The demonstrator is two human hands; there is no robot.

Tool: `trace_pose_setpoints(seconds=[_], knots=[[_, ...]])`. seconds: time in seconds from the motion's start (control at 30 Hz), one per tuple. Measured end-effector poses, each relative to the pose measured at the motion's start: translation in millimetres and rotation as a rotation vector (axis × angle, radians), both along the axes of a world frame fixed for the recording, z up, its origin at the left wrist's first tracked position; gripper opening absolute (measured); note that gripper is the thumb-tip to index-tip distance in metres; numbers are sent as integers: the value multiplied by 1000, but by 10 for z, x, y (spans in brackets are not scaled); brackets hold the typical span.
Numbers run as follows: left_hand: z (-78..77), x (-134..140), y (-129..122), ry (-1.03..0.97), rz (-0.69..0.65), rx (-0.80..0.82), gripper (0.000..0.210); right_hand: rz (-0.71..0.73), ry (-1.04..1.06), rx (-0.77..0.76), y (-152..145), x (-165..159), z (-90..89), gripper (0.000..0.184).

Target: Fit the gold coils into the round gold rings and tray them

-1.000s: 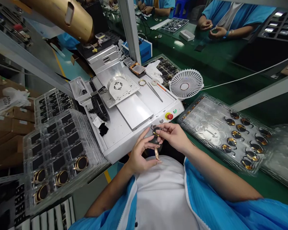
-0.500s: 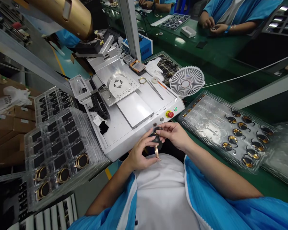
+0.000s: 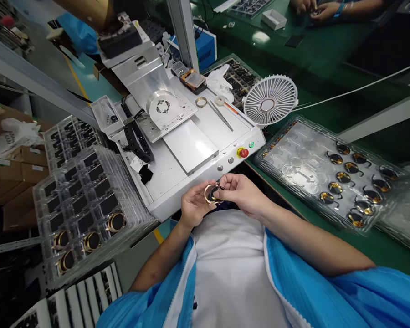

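Observation:
In front of my white shirt, a gold-rimmed round watch case is pinched in my left hand, whose fingers curl round its left side. My right hand closes on a black disc, its thumb lying across the disc's face. The disc sits at the gold rim; whether it is fully inside I cannot tell. Behind my hands is the white front of a bench machine with a red button. Tweezers and a loose gold ring lie on its top.
At left stands a stack of clear trays with black squares and several gold-rimmed discs. To the right, another tray holds several small round parts with black straps. A white fan stands behind it. A co-worker's hands are across the green table.
The gold ring, earlier hanging apart below the black disc in my left hand, is now up around or against the disc. My left hand has turned, and the view has shifted slightly.

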State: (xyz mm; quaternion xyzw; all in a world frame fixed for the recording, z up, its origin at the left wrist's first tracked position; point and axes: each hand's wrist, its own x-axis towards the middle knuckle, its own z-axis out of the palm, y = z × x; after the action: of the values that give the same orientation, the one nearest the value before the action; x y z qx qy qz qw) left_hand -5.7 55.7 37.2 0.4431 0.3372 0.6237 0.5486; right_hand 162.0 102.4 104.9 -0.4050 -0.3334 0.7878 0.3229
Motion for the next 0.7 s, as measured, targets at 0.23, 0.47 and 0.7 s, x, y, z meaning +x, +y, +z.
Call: trace_pose_setpoints(seconds=[0.23,0.47,0.7], knots=[[-81,-24,-35,67,72,57,59,-40,-97,169,-63,-112,58,31],[-97,-26,-26,128,112,90,60,-30,-119,199,-54,-136,103,30],[-87,-29,-40,133,100,76,60,-21,-100,210,-54,-115,118,30]])
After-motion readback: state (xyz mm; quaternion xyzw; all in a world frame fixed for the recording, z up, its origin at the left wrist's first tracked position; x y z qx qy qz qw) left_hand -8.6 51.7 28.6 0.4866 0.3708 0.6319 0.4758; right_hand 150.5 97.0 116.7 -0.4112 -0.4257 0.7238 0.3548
